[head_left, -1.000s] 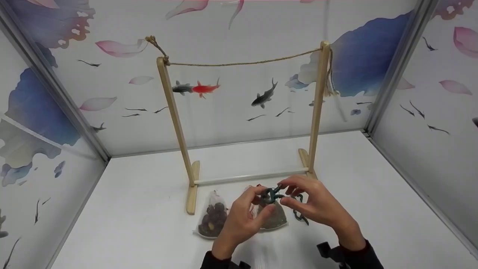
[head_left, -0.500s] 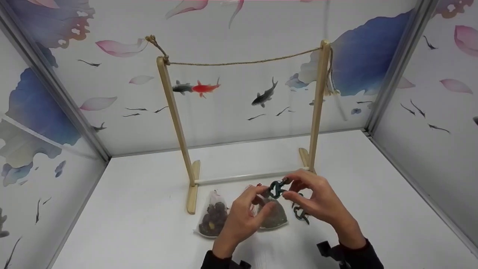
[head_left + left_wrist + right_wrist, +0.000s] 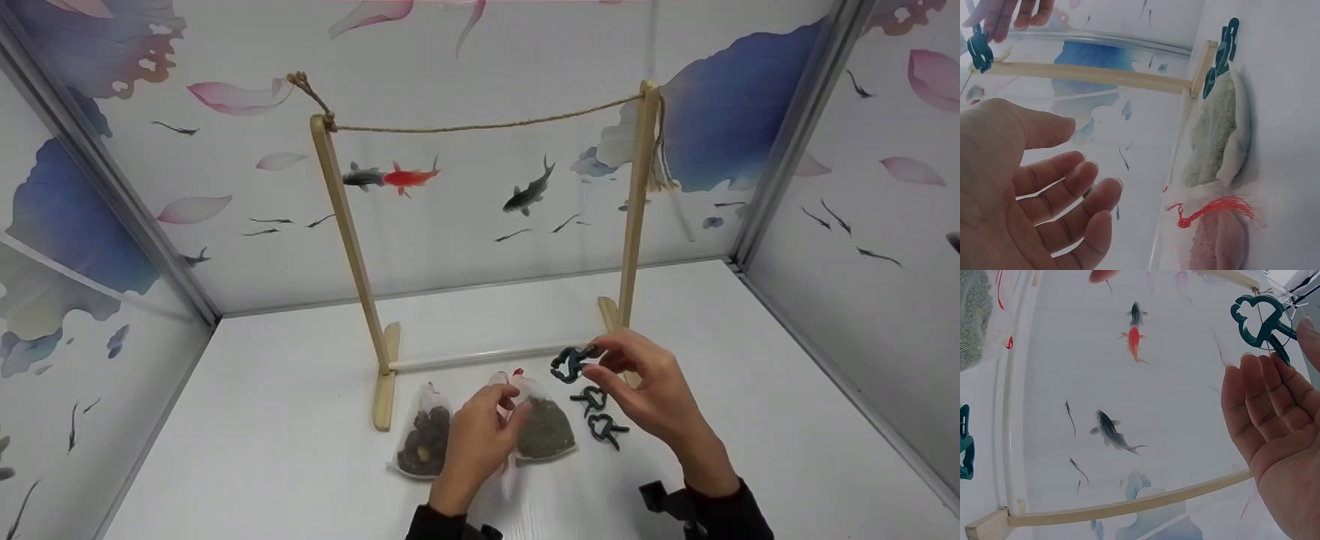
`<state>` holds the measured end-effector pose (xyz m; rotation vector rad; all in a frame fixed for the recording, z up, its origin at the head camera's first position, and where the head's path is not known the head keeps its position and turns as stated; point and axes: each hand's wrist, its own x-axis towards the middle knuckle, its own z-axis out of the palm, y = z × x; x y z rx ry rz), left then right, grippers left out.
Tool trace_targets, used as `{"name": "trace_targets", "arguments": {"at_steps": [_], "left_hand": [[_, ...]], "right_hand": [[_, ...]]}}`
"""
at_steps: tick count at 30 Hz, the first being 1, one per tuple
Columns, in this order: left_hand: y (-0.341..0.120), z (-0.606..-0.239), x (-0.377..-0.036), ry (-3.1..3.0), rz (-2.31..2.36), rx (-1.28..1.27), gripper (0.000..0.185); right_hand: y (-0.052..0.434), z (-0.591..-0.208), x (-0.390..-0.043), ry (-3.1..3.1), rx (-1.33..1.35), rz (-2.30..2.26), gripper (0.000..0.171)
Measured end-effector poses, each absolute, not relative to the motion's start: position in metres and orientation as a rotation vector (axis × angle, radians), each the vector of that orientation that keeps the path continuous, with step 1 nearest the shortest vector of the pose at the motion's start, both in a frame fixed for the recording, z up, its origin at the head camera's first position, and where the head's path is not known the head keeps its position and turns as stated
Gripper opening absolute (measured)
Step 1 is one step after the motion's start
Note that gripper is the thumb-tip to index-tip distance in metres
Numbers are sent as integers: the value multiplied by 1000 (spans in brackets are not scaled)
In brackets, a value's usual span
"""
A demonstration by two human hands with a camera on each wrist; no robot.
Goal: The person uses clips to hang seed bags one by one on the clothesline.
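My right hand (image 3: 600, 360) pinches a dark teal plastic clip (image 3: 571, 363) between thumb and fingertips, just in front of the wooden rack's lower bar (image 3: 487, 356). The right wrist view shows the same clip (image 3: 1264, 323) at the tips of the right hand (image 3: 1292, 343). My left hand (image 3: 501, 405) hovers with relaxed fingers over the mesh bag of green herbs (image 3: 546, 429), holding nothing; its palm (image 3: 1092, 163) is bare in the left wrist view. Two more teal clips (image 3: 591, 397) (image 3: 606, 429) lie on the table to the right of that bag.
A second mesh bag with dark brown contents (image 3: 426, 442) lies left of the green one. A red drawstring (image 3: 516, 373) sticks up between them. The rack's two posts (image 3: 352, 240) (image 3: 636, 210) carry a jute rope (image 3: 487, 126). Printed walls enclose the white table (image 3: 285, 420).
Both hands held the clip together over the green bag. Now the left hand has let go and dropped toward the bags, and the right hand has carried the clip up and to the right.
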<state>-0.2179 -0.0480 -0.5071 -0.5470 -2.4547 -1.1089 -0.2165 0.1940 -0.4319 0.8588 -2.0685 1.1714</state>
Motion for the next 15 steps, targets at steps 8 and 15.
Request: {"name": "trace_targets", "arguments": {"at_steps": [8,15], "left_hand": [[-50,-521,-221,-2629,-1027,-456,23],[-50,-531,-219,-2736,-955,-432,23]], "right_hand": [[195,-433,-220,-2021,833,1133,37],[196,-432,-221,-2009,842,1159,35]]}}
